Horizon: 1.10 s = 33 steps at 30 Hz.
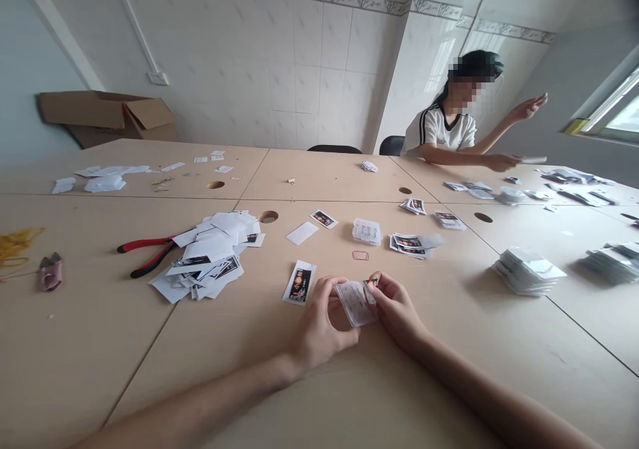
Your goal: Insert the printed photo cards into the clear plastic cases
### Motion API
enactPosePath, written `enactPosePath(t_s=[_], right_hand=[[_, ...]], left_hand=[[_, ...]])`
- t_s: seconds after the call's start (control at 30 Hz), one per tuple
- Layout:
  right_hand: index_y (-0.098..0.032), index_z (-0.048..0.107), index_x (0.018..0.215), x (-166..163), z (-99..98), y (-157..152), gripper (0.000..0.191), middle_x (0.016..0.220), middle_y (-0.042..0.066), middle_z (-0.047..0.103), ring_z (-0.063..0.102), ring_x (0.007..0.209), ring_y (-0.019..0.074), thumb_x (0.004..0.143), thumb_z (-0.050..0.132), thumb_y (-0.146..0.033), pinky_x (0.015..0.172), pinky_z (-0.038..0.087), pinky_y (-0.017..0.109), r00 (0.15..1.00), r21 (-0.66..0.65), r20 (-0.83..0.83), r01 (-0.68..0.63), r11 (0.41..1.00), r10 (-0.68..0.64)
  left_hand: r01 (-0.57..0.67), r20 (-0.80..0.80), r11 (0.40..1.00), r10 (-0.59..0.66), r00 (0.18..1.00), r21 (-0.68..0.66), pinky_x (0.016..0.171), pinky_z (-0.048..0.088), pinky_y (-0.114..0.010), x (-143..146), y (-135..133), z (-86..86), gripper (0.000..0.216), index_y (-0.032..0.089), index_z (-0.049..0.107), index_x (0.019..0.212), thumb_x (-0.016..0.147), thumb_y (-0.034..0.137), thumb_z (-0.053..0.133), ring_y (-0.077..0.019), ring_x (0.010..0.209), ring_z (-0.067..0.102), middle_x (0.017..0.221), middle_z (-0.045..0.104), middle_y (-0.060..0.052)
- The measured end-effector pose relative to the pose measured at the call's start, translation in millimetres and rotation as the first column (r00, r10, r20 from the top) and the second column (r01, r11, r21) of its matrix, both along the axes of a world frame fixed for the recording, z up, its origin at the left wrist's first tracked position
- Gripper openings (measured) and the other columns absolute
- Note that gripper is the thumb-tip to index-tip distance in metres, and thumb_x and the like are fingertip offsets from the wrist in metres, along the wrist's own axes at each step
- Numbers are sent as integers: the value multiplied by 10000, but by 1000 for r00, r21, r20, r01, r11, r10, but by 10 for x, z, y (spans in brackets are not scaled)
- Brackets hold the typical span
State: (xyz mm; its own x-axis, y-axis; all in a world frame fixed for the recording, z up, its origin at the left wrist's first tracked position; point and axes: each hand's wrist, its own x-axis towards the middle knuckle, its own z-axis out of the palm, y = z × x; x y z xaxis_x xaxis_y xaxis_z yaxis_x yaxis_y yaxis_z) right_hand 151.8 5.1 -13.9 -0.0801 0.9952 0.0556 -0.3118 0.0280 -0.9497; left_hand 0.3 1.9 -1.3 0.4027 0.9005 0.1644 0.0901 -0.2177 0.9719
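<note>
My left hand [319,329] grips a small clear plastic box [354,304] by its edges, thumb below and fingers above. At the box's right side, my right hand [399,312] pinches a small black-and-orange printed card [370,283]; how far it sits against or inside the box is hard to tell. A printed card [299,283] lies just left of my left hand. Beyond my hands are a red-outlined piece [360,255] and another clear box [367,231] with small items inside. A stack of printed cards [407,244] lies to its right.
A heap of cards [214,246] covers red-handled pliers [150,253] partly. Pink cutters [50,273] and yellow strands [17,246] lie far left. Flat packets [529,273] are stacked right. Across the table sits a co-worker [444,130]; a cardboard box [107,116] stands behind.
</note>
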Motion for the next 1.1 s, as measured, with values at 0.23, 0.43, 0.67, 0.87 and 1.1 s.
enactPosePath(t_s=[0.23, 0.43, 0.67, 0.87, 1.1], right_hand=[[-175, 418, 665, 5, -42, 13, 253, 571, -60, 416, 378, 472, 52, 670, 633, -309, 439, 308, 169, 998, -29, -61, -9, 1000, 7], [-184, 415, 689, 5, 28, -10, 290, 606, -54, 461, 423, 491, 59, 610, 685, -253, 428, 344, 170, 999, 24, -37, -4, 1000, 5], [-193, 399, 672, -21, 61, -76, 294, 591, -48, 480, 443, 485, 70, 615, 678, -265, 422, 363, 184, 995, 117, 90, 18, 993, -29], [-192, 401, 657, -18, 60, -82, 311, 601, -33, 511, 481, 534, 91, 593, 692, -284, 465, 390, 202, 987, 177, 154, 26, 984, -53], [-181, 391, 609, -35, 98, -142, 295, 561, -49, 480, 438, 451, 56, 621, 678, -246, 391, 353, 171, 988, 154, 127, 70, 986, -90]], left_hand=[[176, 190, 961, -135, 972, -215, 799, 454, -315, 12, 59, 44, 428, 210, 370, 1012, 655, 157, 600, -145, 886, 560, 974, 537, -36], [250, 227, 946, -202, 953, -205, 767, 468, -297, 1, 94, 27, 620, 253, 323, 1165, 629, 83, 586, -159, 902, 562, 1077, 513, -68], [295, 178, 932, -260, 949, -212, 718, 482, -276, -23, 72, 60, 666, 261, 309, 1204, 628, 70, 584, -183, 926, 552, 1097, 504, -81], [381, 200, 897, -340, 919, -225, 776, 466, -311, -28, 51, 67, 712, 311, 202, 1253, 675, 102, 561, -175, 1006, 506, 1170, 463, -68], [433, 308, 883, -367, 878, -182, 813, 456, -336, 0, 44, 71, 534, 285, 337, 1169, 703, 152, 562, -180, 1021, 500, 1140, 473, -66]])
